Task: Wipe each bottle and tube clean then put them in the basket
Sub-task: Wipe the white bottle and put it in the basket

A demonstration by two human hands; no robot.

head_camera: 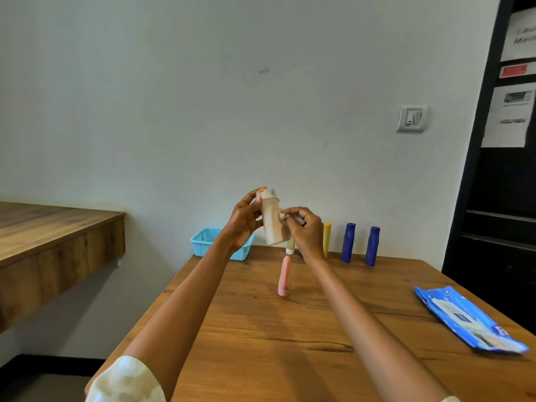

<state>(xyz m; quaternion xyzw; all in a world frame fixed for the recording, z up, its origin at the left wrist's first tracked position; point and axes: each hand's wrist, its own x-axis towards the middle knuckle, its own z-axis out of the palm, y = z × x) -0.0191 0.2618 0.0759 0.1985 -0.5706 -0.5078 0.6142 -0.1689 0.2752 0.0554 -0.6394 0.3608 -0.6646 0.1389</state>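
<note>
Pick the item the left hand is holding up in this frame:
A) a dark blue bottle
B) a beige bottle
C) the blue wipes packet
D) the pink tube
B. The left hand grips the beige bottle in the air, with the right hand at its side, while the pink tube, both dark blue bottles and the wipes packet sit on the table.

Place: a plain indoor room, home or office, cannot tell which.
Wall: bare white wall point(203, 97) beyond the hands, light switch point(412, 118) up to their right.
Furniture: wooden table point(290, 343) beneath them; dark shelving point(499, 227) with taped papers point(510, 117) far right.
</note>
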